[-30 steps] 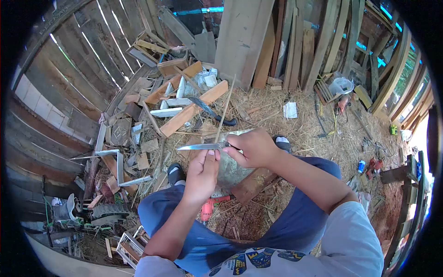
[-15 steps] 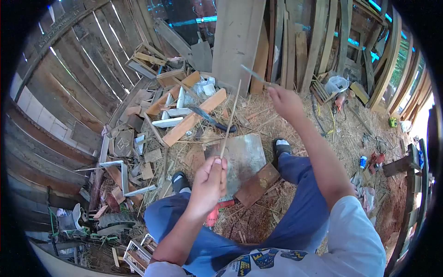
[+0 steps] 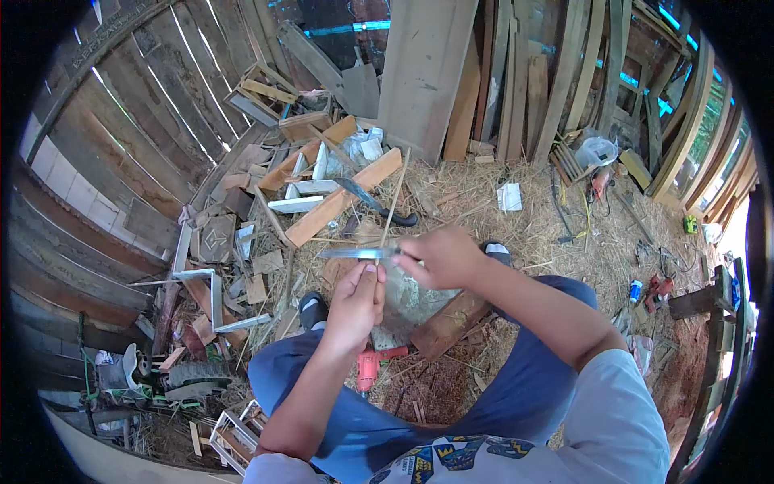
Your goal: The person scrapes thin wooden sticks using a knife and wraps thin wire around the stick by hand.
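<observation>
My left hand [image 3: 356, 305] is closed around the lower end of a thin wooden stick [image 3: 396, 195], which points up and away from me. Just above those fingers, a knife [image 3: 352, 252] lies across the stick, its blade pointing left. My right hand [image 3: 442, 256] is closed on the knife's handle, mostly hidden by the fingers. Beneath both hands, a worn flat board [image 3: 403, 302] lies on the ground between my feet. A larger curved blade with a dark handle [image 3: 375, 202] rests beyond, beside a wooden plank [image 3: 345, 198].
A red power drill [image 3: 368, 369] lies between my legs, near a short brown board [image 3: 451, 324]. Scrap wood and a white frame [image 3: 216, 300] are heaped at left. Tall planks [image 3: 538, 101] lean at the back. Straw and shavings cover the ground.
My right hand has come down and left with the knife, from raised beyond the stick to across it. My left hand still holds the stick, slightly lower.
</observation>
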### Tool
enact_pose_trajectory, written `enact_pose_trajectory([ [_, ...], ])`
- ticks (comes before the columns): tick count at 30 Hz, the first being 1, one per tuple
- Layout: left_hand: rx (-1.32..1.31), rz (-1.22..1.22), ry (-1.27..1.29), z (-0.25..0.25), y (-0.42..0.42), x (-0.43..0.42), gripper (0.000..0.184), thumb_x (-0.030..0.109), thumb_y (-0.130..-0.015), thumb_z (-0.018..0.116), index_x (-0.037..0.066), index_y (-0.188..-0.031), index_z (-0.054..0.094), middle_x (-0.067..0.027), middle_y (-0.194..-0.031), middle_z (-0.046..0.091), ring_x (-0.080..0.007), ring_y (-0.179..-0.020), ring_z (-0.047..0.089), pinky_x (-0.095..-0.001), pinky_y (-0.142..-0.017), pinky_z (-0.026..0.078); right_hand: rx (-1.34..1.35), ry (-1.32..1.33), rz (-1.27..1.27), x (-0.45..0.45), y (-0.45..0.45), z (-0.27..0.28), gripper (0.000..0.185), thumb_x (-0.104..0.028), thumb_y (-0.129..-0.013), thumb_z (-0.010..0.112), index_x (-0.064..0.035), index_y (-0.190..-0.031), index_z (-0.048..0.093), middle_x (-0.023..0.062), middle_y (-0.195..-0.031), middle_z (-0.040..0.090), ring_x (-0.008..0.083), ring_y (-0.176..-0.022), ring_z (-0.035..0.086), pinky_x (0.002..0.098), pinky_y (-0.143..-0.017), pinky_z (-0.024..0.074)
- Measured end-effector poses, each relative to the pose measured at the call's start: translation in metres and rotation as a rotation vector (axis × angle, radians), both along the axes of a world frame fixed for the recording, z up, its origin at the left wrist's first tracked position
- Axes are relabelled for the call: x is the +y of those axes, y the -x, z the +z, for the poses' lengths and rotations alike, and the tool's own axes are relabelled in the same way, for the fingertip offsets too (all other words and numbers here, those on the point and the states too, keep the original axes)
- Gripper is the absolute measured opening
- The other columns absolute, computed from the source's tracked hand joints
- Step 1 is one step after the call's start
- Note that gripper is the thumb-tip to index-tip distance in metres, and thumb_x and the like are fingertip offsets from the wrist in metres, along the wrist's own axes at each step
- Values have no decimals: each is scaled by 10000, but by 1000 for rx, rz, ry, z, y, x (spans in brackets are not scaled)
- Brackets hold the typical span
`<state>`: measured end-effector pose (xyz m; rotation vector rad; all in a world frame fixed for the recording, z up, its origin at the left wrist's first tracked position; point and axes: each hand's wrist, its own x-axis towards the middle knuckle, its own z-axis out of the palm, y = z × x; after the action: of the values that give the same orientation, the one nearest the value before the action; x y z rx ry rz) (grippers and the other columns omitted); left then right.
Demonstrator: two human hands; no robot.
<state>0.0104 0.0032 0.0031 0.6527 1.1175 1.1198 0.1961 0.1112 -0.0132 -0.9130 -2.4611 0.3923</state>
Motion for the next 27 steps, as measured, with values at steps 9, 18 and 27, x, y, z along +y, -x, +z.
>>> enact_pose_trajectory([
  [9, 206, 30, -175, -4, -8, -2, 261, 242, -1137, 425, 106, -950, 546, 109, -623, 357, -6, -500, 298, -225, -452, 224, -13, -151, -5, 15, -17, 3, 299, -410, -964, 630, -139, -840, 628, 108, -616, 614, 353, -589, 653, 483, -537, 506],
  [18, 94, -97, -116, 15, -12, -16, 248, 255, -1140, 416, 115, -975, 536, 93, -628, 384, -23, -477, 314, -235, -432, 248, 379, 105, -644, 92, -100, 18, 425, -427, -1056, 518, -58, -1009, 723, 224, -844, 695, 428, -819, 690, 499, -708, 522],
  [27, 50, -30, -60, 5, -6, -1, 234, 276, -1138, 419, 122, -1006, 535, 75, -667, 380, -33, -470, 264, -231, -421, 200, 63, 5, -244, 35, -28, 0, 353, -390, -1020, 586, -86, -851, 646, 166, -708, 647, 407, -665, 660, 508, -607, 510],
])
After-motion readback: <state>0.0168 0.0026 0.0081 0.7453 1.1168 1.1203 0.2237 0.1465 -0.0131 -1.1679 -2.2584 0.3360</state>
